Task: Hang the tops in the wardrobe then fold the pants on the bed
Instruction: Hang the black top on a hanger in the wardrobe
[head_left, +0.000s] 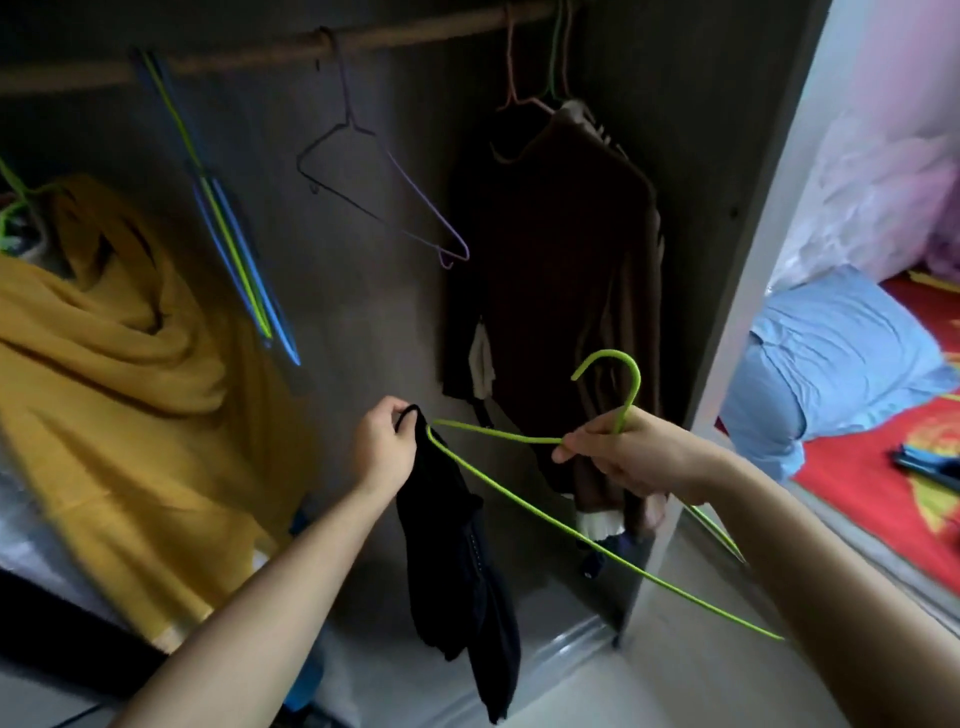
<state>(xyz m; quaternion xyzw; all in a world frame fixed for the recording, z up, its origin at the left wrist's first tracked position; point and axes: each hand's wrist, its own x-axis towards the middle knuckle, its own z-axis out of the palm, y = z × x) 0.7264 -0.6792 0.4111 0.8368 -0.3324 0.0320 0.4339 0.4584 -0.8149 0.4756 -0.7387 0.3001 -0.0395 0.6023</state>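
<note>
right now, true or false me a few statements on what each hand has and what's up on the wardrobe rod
1. The right hand grips the green hanger just below its hook. True.
2. The left hand holds nothing. False: its fingers pinch the black top.
3. The black top hangs from the rod. False: it dangles from the left hand, well below the rod.
4. A brown top hangs from the rod. True.
5. The purple hanger carries a shirt. False: it hangs bare.
</note>
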